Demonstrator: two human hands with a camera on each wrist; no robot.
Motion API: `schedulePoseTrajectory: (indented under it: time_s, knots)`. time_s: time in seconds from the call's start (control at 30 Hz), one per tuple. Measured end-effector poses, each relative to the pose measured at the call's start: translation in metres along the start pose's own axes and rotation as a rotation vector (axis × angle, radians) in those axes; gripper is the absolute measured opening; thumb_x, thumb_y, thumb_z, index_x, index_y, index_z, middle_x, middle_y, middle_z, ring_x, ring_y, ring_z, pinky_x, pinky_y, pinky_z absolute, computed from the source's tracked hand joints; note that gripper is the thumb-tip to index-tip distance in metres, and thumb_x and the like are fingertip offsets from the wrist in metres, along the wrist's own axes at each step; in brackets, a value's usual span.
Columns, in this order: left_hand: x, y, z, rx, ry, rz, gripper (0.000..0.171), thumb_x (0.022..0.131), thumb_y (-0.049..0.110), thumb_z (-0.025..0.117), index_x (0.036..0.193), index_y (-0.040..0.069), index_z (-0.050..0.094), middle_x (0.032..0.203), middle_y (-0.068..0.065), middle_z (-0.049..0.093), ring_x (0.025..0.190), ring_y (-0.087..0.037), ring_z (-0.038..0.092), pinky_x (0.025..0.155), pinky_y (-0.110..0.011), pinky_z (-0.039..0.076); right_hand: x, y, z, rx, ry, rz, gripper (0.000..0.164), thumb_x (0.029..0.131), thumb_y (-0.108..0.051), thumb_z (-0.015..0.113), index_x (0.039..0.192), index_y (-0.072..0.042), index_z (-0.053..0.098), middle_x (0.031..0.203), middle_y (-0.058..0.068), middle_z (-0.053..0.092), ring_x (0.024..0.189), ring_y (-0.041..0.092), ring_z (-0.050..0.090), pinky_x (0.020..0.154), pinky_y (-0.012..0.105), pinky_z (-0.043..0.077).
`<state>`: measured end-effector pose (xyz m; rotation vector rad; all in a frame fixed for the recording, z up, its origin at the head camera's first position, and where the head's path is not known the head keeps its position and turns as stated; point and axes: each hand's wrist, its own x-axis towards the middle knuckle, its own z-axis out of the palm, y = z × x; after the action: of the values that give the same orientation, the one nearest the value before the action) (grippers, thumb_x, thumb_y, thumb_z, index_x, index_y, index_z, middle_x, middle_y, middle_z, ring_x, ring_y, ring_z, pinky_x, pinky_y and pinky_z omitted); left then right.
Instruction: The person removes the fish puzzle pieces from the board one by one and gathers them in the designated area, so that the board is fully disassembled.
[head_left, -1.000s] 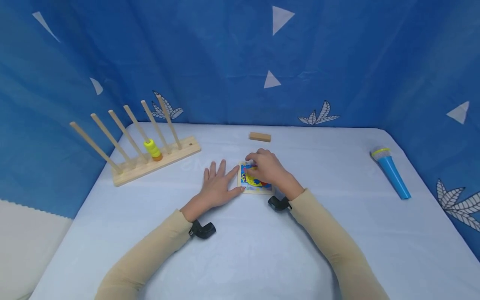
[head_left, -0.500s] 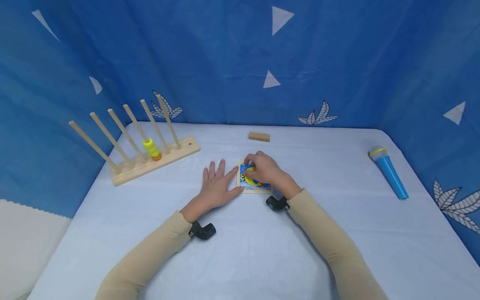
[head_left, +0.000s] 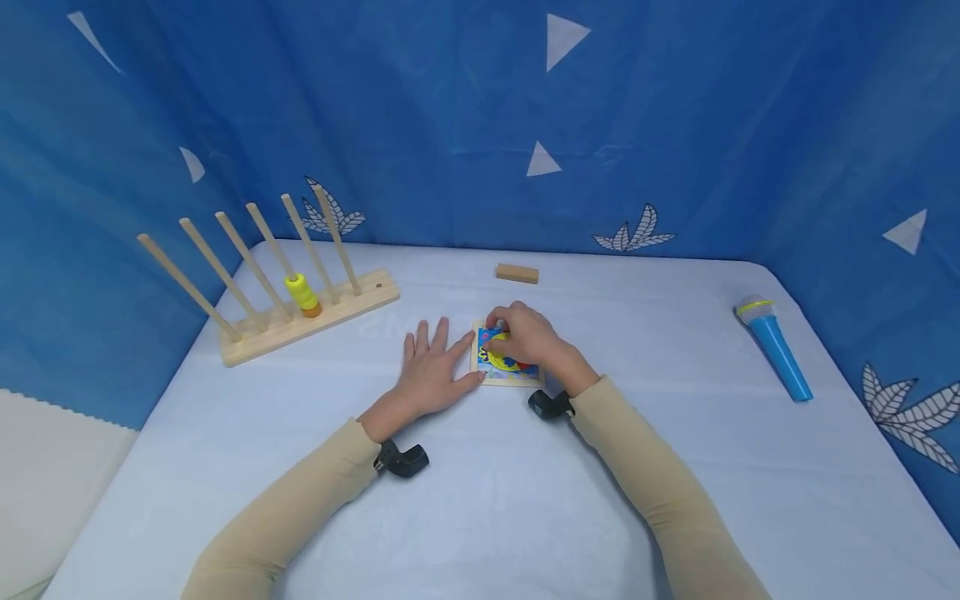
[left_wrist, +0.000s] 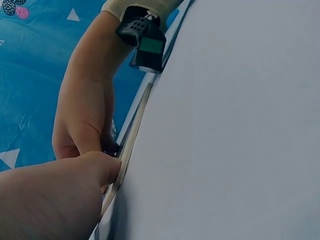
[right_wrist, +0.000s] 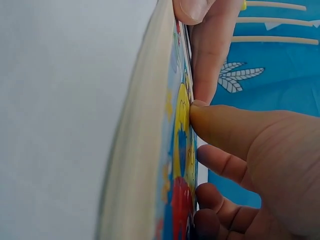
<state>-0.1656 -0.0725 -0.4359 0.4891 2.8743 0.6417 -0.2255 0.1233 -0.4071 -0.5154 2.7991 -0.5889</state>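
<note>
A small wood-framed picture board (head_left: 510, 374) with a yellow, blue and red printed figure lies flat on the table. My left hand (head_left: 431, 375) rests palm down beside its left edge, fingers spread. The left thumb (right_wrist: 194, 7) touches the near left corner of the frame, the index fingertip the upper left. Over the picture, my right hand (head_left: 528, 335) has bent fingers. In the right wrist view its thumb (right_wrist: 220, 122) and fingertips meet the printed face (right_wrist: 181, 135), with a gap between them. I cannot tell whether they pinch a piece there.
A wooden peg rack (head_left: 386, 285) stands at the back left, with yellow and orange beads (head_left: 302, 294) on one peg. Behind the board lies a small wooden block (head_left: 517, 273). A blue toy microphone (head_left: 780, 354) lies at the right. Blue curtain surrounds the table's far side.
The right hand has shifted very slightly nearer over the board, its fingers still on the picture. The left hand has stayed in place. The head view has drifted a little.
</note>
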Motion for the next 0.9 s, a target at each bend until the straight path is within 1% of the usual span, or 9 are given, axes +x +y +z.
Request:
schedulePoseTrajectory:
  time_s: [0.2, 0.3, 0.43, 0.57, 0.73, 0.9]
  knots:
    - [0.0015, 0.0006, 0.0006, -0.013, 0.016, 0.011, 0.074, 0.095, 0.055, 0.058, 0.158, 0.020, 0.041, 0.169, -0.028, 0.014, 0.154, -0.057, 0.001, 0.121, -0.073, 0.003, -0.0001, -0.0011, -0.0016, 0.020, 0.001, 0.022, 0.034, 0.092, -0.032, 0.075, 0.121, -0.014, 0.070, 0.104, 0.009, 0.063, 0.088, 0.021, 0.056, 0.075, 0.031, 0.048]
    - [0.0004, 0.0006, 0.0010, -0.018, 0.004, 0.002, 0.074, 0.096, 0.056, 0.057, 0.158, 0.021, 0.039, 0.169, -0.027, 0.012, 0.155, -0.056, 0.000, 0.121, -0.073, 0.002, -0.0005, -0.0012, -0.0002, 0.026, -0.002, 0.028, 0.033, 0.092, -0.031, 0.076, 0.120, -0.015, 0.069, 0.103, 0.009, 0.062, 0.087, 0.021, 0.056, 0.073, 0.031, 0.048]
    - [-0.0017, 0.0000, -0.0006, 0.002, -0.008, -0.012, 0.074, 0.096, 0.057, 0.057, 0.159, 0.023, 0.038, 0.170, -0.025, 0.012, 0.156, -0.055, -0.002, 0.122, -0.072, 0.002, 0.0002, -0.0019, 0.0025, 0.027, -0.001, 0.030, 0.033, 0.092, -0.033, 0.075, 0.119, -0.016, 0.068, 0.103, 0.008, 0.062, 0.088, 0.021, 0.055, 0.076, 0.032, 0.047]
    - [-0.0032, 0.0002, -0.0016, -0.011, 0.000, -0.007, 0.073, 0.096, 0.055, 0.058, 0.158, 0.021, 0.040, 0.170, -0.026, 0.012, 0.155, -0.055, -0.002, 0.122, -0.072, 0.001, 0.0005, -0.0016, 0.0055, 0.026, 0.017, 0.037, 0.033, 0.092, -0.033, 0.076, 0.119, -0.016, 0.068, 0.103, 0.007, 0.061, 0.089, 0.021, 0.055, 0.078, 0.033, 0.047]
    - [-0.0021, -0.0009, -0.0009, -0.011, -0.002, -0.010, 0.074, 0.096, 0.055, 0.058, 0.158, 0.020, 0.040, 0.170, -0.026, 0.011, 0.155, -0.055, -0.003, 0.122, -0.072, 0.000, 0.0011, -0.0013, 0.0070, 0.030, 0.038, 0.021, 0.034, 0.091, -0.032, 0.077, 0.119, -0.015, 0.066, 0.102, 0.008, 0.060, 0.088, 0.021, 0.054, 0.077, 0.032, 0.047]
    - [-0.0005, -0.0014, 0.0016, -0.003, -0.004, -0.013, 0.074, 0.096, 0.057, 0.057, 0.159, 0.022, 0.037, 0.170, -0.025, 0.010, 0.156, -0.054, -0.004, 0.122, -0.071, -0.001, -0.0019, -0.0039, 0.0049, 0.020, 0.048, 0.017, 0.034, 0.091, -0.030, 0.078, 0.118, -0.014, 0.063, 0.103, 0.007, 0.059, 0.089, 0.020, 0.054, 0.079, 0.033, 0.048]
